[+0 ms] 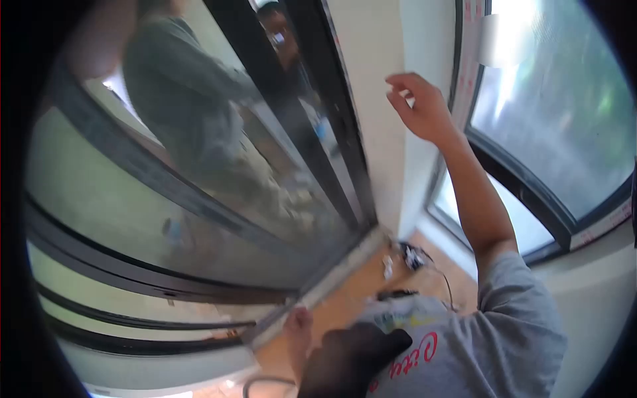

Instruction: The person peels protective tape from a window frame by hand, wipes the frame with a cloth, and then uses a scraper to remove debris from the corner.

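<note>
My right hand (pixel 424 109) is raised in front of the pale wall, between the dark-framed glass panel (pixel 199 166) and the window (pixel 551 113). Its fingers are loosely bent, with a gap between thumb and forefinger, and nothing shows in them. Low down, my left hand (pixel 300 324) is near the bottom corner of the panel's dark frame. It is blurred and looks closed like a fist; whatever it may hold is hidden. A dark blurred shape (pixel 358 358) lies across the grey T-shirt (pixel 458 351) beside it.
Through or in the glass appears a person in a grey-green top (pixel 186 86); another person (pixel 282 40) shows farther right. A tangle of cables and small items (pixel 415 255) lies on the orange-brown floor (pixel 352 282). A dark hose or cable (pixel 265 380) curves at the bottom.
</note>
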Available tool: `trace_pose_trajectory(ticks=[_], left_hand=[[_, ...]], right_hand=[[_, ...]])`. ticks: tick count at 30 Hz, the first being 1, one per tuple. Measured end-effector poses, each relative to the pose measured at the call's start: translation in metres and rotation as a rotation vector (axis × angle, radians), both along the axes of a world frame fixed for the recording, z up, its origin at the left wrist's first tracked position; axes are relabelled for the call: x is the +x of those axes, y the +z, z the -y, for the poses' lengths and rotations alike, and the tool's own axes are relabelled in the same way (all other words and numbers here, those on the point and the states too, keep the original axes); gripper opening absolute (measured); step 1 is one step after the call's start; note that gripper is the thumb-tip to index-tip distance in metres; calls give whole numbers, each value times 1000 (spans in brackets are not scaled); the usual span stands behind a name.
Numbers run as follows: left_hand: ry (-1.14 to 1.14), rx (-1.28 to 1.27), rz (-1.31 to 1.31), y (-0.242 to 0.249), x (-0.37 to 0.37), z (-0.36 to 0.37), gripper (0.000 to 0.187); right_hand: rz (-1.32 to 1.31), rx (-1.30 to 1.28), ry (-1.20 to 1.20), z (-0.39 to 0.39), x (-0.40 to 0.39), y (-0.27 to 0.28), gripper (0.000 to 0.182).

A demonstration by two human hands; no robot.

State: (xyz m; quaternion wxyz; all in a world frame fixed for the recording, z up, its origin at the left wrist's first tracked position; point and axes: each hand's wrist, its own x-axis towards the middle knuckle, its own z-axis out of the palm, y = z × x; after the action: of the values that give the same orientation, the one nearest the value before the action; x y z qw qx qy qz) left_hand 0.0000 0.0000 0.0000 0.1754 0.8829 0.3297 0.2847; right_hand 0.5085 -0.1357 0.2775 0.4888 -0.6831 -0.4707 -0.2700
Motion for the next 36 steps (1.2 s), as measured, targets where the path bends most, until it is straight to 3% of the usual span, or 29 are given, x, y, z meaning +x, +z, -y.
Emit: trace_pose_trajectory(ticks=[2, 3, 5, 7, 8, 9, 10, 11, 12, 13, 15, 17, 18, 19, 20, 21, 22, 23, 24, 26, 27, 28, 29, 30, 31, 34, 36], left_hand=[[62, -792, 49, 59, -6, 24, 19], [68, -784, 52, 9, 28, -9, 19], [90, -679, -167, -20, 9, -4, 21], [109, -830, -255, -74, -2, 26, 22], [177, -908, -320, -91, -17, 36, 22], [253, -976, -367, -112, -39, 44, 23], [302, -961, -518, -138, -76, 54, 23], [343, -961, -683, -163, -119, 71, 23], [446, -980, -675, -184, -167, 88, 23], [363, -1161, -827, -200, -219, 104, 20], [303, -1364, -951, -180, -247, 127, 17], [1033, -1583, -505, -135, -235, 133, 17], [822, -1542, -541, -140, -247, 133, 18], [838, -1540, -521, -168, -264, 130, 18], [495, -1319, -707, -203, -278, 120, 14], [485, -1264, -629, -198, -265, 111, 16], [470, -1207, -555, -190, -249, 101, 18], [451, -1149, -485, -182, -233, 91, 21], [848, -1373, -144, -146, -196, 77, 21], [634, -1206, -193, -157, -190, 53, 24], [602, -1146, -192, -146, -187, 40, 25], [568, -1091, -183, -130, -183, 31, 27], [559, -1110, -163, -124, -185, 26, 27], [571, -1044, -92, -117, -194, 20, 26], [584, -982, -24, -117, -207, 22, 25], [663, -1048, 101, -120, -263, 40, 24], [752, -1126, -1, -141, -316, 66, 25]], right_hand=[[-244, -66, 67, 18, -27, 1, 25], [-244, -59, 75, -5, 1, -58, 25], [-357, -343, 43, 1, -9, -137, 26], [-314, -787, 25, 37, -10, -240, 27], [-490, -927, -7, 56, -20, -305, 33], [-580, -1219, 36, 75, -34, -344, 37], [-531, -1362, 92, 104, -47, -408, 38], [-703, -1501, 177, 128, -74, -430, 33], [-648, -1413, 315, 190, -88, -539, 30], [-686, -1670, 296, 208, -123, -535, 37], [-1019, -1631, 587, 273, -153, -579, 35], [-1199, -1909, 487, 287, -186, -571, 32], [-980, -1906, 532, 291, -189, -572, 30], [-958, -1908, 547, 271, -183, -562, 30], [-1024, -1950, 491, 248, -173, -548, 30], [-1098, -1991, 429, 234, -164, -539, 31], [-436, -1863, 717, 217, -159, -555, 30], [-1187, -1721, 495, 197, -120, -561, 28], [-766, -1577, 445, 171, -114, -537, 26], [-790, -1490, 203, 111, -89, -537, 29], [-300, -1189, 281, 88, -76, -546, 24], [-547, -1240, 245, 58, -62, -543, 25], [-112, -1266, 345, 26, -55, -525, 22], [275, -1076, 458, -3, -55, -506, 19], [-281, -1300, 264, -36, -74, -474, 19], [-85, -1168, 451, -89, -123, -433, 21], [-344, -1156, 356, -115, -210, -382, 19]])
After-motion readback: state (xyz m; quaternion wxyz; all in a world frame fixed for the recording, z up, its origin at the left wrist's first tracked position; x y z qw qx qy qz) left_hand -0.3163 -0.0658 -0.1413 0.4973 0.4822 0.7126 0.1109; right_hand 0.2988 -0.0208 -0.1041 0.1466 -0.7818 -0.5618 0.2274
